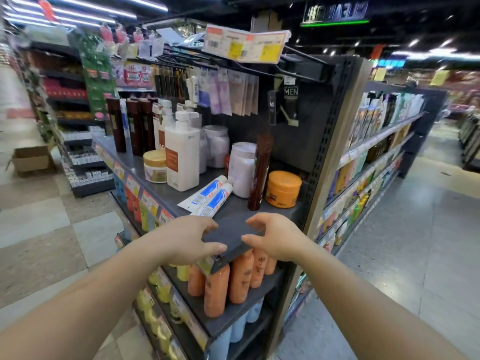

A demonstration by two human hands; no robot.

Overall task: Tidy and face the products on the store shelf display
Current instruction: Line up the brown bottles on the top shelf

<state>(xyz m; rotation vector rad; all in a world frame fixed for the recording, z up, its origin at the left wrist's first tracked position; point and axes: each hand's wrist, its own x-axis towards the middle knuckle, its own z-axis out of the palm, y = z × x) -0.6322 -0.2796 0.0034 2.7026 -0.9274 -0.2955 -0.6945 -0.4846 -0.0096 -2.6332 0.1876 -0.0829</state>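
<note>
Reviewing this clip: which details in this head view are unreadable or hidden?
- Price tags along the shelf edge: blurred, print unreadable.
- Orange jar label: too small to read.
- Two white tubes lying flat: their text is too small and blurred.
- Orange bottles below: tops hidden by the shelf above.
- Left hand and right hand: contact with the shelf corner is unclear.

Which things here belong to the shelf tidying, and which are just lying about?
Part of the job:
- two white tubes with blue and red stripes, lying flat
- tall dark brown bottle
- round orange plastic jar
- dark grey shelf
- left hand and right hand, hovering empty

Just lying about:
- brown cardboard box on the floor
- neighbouring aisle shelves
</note>
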